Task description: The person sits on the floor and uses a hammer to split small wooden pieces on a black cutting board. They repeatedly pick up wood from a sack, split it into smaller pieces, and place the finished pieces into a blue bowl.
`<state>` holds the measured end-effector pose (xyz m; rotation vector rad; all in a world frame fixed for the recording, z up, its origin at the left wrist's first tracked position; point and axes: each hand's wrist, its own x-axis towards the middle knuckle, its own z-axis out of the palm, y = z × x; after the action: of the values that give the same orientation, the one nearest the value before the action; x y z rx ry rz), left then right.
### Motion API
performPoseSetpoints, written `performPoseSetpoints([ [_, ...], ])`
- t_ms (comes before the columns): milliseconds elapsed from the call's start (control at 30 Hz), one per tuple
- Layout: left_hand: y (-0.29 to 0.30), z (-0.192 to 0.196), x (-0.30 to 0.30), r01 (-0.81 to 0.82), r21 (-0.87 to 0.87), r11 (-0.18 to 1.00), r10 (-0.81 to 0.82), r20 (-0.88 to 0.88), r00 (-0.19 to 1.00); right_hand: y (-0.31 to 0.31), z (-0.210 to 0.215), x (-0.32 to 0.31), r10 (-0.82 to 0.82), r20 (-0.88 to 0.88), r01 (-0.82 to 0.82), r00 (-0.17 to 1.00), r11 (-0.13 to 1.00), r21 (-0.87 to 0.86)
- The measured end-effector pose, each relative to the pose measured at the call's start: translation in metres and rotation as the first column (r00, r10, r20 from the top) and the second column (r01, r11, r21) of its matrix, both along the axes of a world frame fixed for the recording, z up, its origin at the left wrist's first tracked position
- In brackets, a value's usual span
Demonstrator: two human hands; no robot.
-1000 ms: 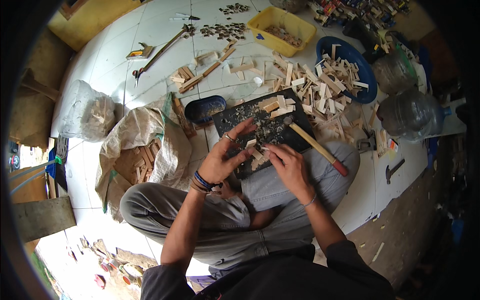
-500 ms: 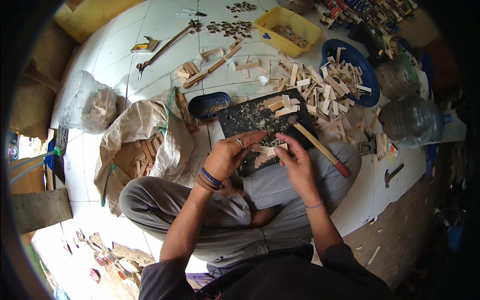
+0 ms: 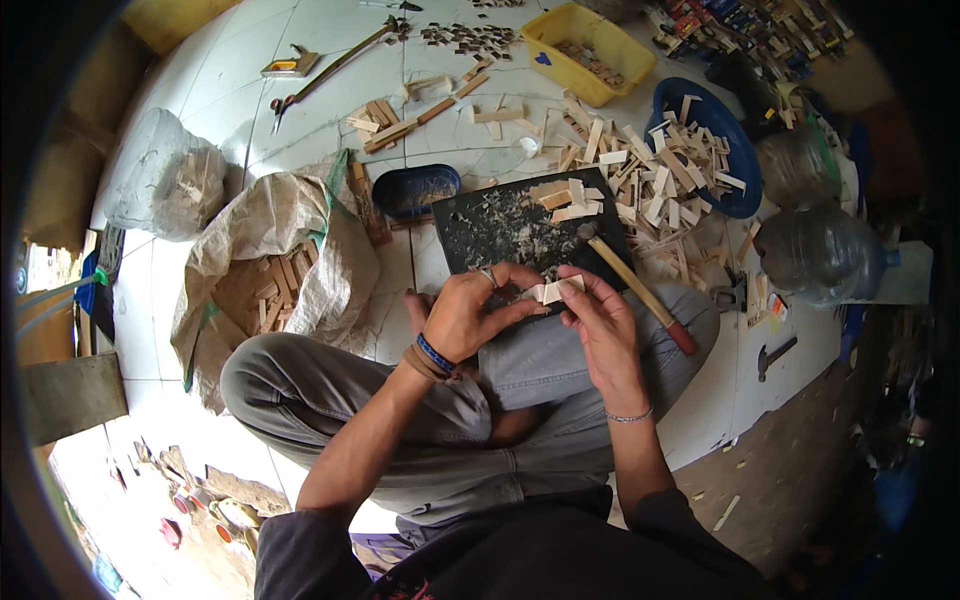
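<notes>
Above the near edge of a black board [image 3: 473,252], both hands hold light wooden pieces together. My left hand [image 3: 468,312] is closed on a small wood piece [image 3: 530,295], mostly hidden by its fingers. Between the thumb and fingers of my right hand [image 3: 606,328] is a short, pale wood block [image 3: 563,289], its left end meeting the other piece. Whether the two are joined or only touching, I cannot tell. A hammer [image 3: 632,285] with a wooden handle and red grip lies across the board's right side and my knee. Shavings and a few wood blocks [image 3: 575,208] lie on the board.
Loose wood blocks [image 3: 665,190] spill from a blue basin [image 3: 738,145] at the right. A yellow tub [image 3: 600,85] stands behind. At left sits an open sack [image 3: 345,260] of wood pieces, near a small blue tray [image 3: 415,195]. A second hammer [image 3: 775,357] lies right.
My left hand has closed its fingers lower around its piece, and the two wood pieces are now end to end. The view has shifted slightly.
</notes>
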<state>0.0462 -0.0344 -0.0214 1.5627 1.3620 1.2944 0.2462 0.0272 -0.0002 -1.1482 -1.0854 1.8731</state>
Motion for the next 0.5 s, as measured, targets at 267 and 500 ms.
performPoseSetpoints([
  [267,0.0004,-0.0026,0.0039,-0.036,0.040,0.999,0.036,0.007,0.999,-0.0006,-0.0035,-0.0022,0.017,0.049,-0.019,0.999,0.999,0.041],
  [500,0.0004,-0.0073,0.0071,-0.060,0.071,0.996,0.054,0.073,0.996,0.0001,-0.0011,-0.0039,0.015,0.072,-0.019,0.997,0.998,0.059],
])
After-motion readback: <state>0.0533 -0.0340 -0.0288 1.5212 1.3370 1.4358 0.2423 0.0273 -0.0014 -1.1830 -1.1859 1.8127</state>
